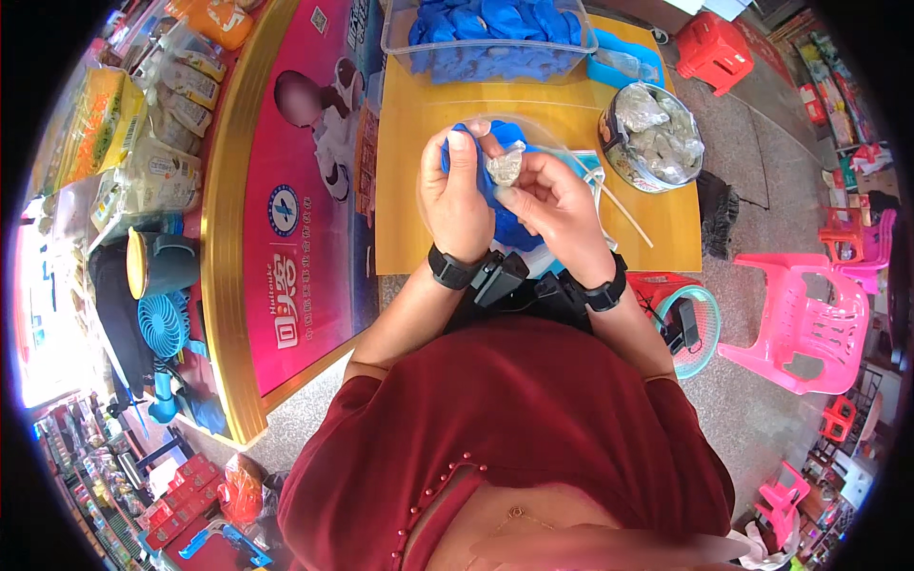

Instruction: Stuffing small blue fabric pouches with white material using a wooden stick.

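Note:
Above the yellow table [405,205], my left hand [457,200] is closed on a blue fabric piece [514,233] that looks like a small pouch, its thumb pointing upward. A small transparent plastic packet [505,167] with pale greyish contents is pinched in my right hand [562,205]. The packet rests against the blue fabric, between both hands; whether it lies partly inside cannot be told. Under the hands more blue fabric shows in a pale round dish, largely hidden. Each wrist wears a black band.
At the table's far side stands a transparent bin [395,43] of blue pieces, beside a light-blue tray [609,81]. A round tin [636,171] holds several similar packets. A thin white stick [628,217] lies right. Left is a counter [224,276]; a pink chair [804,324] stands right.

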Tool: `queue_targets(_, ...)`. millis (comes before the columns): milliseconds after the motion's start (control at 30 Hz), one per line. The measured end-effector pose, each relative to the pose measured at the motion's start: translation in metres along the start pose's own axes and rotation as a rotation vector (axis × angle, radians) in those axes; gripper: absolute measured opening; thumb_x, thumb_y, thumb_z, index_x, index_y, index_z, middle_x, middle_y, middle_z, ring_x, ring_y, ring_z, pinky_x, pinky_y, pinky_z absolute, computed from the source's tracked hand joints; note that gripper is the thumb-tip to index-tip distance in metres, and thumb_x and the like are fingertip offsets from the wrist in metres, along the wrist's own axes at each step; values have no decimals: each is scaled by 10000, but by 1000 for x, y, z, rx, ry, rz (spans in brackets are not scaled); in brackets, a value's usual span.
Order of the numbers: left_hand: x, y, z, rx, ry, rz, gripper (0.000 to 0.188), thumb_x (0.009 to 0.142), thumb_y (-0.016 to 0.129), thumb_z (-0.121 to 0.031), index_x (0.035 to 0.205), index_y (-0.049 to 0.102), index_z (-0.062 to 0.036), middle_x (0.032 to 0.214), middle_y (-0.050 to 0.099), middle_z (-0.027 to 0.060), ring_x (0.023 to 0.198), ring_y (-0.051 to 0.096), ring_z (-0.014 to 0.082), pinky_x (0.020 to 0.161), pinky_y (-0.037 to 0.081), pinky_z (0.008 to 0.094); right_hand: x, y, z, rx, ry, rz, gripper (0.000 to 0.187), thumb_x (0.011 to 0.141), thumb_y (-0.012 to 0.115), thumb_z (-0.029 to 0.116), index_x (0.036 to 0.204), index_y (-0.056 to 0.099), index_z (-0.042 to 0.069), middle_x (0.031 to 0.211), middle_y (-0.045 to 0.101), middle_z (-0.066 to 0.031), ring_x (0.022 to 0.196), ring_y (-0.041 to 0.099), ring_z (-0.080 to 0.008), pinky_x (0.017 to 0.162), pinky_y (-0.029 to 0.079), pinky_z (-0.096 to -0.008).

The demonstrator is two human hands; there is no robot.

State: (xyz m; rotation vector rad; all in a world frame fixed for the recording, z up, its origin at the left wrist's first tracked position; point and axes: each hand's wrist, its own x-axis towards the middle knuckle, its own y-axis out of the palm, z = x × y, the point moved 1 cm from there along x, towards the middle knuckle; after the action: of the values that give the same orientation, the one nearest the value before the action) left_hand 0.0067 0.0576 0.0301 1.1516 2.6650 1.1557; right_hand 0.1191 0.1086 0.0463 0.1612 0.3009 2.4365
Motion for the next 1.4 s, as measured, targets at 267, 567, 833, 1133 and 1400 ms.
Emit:
queue_targets(267,-6,-13,-17,-96,-52,256,437,1015,382,-400,1093,591,-25,1098,605,176,1092,548,246,929,427,429,3,-25,18,-488,-227,-116,112,839,667,22,944,629,26,840,638,-47,759,618,-121,641,488,-252)
queue_targets(567,-11,-31,-14,-370,-1098,354,390,975,495,-338,1278,475,-94,1098,607,87,817,610,171,717,485,293,11,-35,29,-894,-575,35,162,779,652,-2,923,633,70,871,615,-93,834,611,-281,686,495,-341)
queue_targets(833,-16,-7,-9,-127,-654,59,327,979,520,-231,1250,496,-49,1018,604,19,857,572,120,726,471,267,-8,-23,5,-263,-92,-155,152,911,632,87,1017,631,-22,850,630,-40,752,615,-85,628,482,-220)
queue_targets(1133,-22,-15,0,230,-491,18,392,1031,379,-360,1150,542,-24,888,581,21,768,515,78,669,441,228,-6,-9,-17,-382,-277,-39,124,862,668,62,958,642,-13,808,605,-54,649,572,-96,557,437,-227)
queue_targets(1400,-32,-17,15,544,-215,69,356,1039,372,-323,1140,530,-20,959,550,31,893,496,101,825,425,243,-5,-5,-22,-478,-216,-325,79,802,670,12,873,636,7,778,605,-27,632,528,-65,550,420,-216)
